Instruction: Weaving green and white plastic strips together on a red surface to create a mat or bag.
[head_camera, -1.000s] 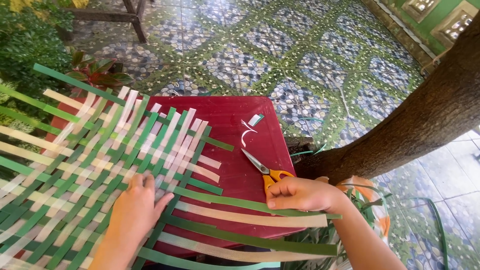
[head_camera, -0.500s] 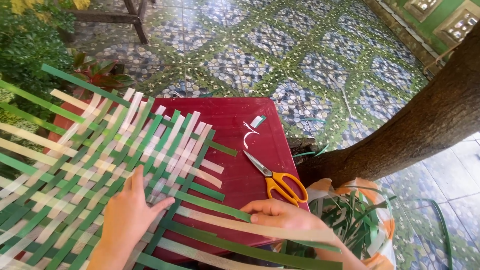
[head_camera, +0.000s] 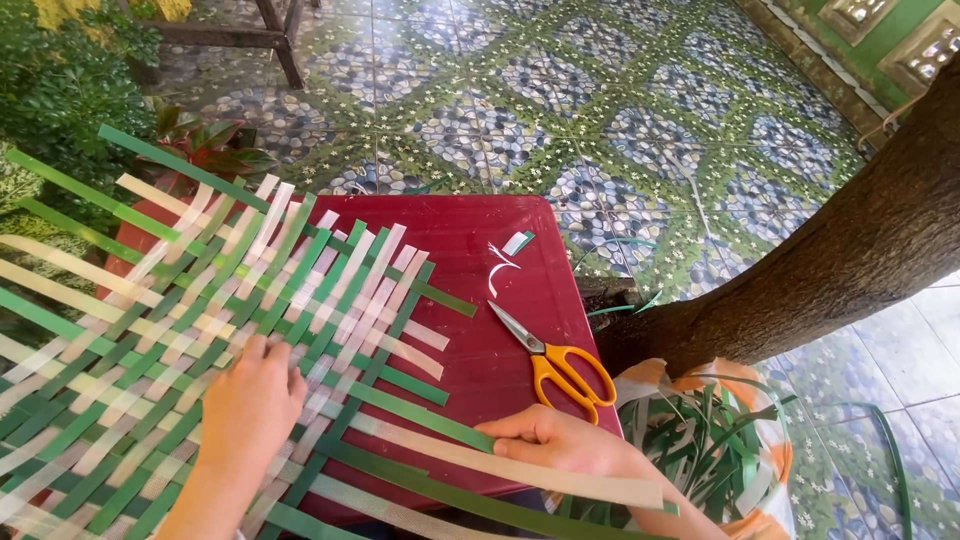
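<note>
A woven mat (head_camera: 150, 330) of green and cream strips lies across a dark red table (head_camera: 470, 250). My left hand (head_camera: 250, 400) rests flat on the weave near its right part, fingers spread. My right hand (head_camera: 560, 440) presses down on a long cream strip (head_camera: 480, 455) that runs from the mat toward the table's right front edge, beside a loose green strip (head_camera: 420, 410). Orange-handled scissors (head_camera: 555, 360) lie on the table just above my right hand, apart from it.
Small strip offcuts (head_camera: 508, 255) lie near the table's far edge. A bag of green strips (head_camera: 720, 440) stands to the right of the table, under a slanting tree trunk (head_camera: 830, 260). Patterned tile floor lies beyond; plants (head_camera: 70, 100) stand at left.
My right hand left the scissors' handles and moved down and left onto the cream strip. My left hand shifted slightly on the weave.
</note>
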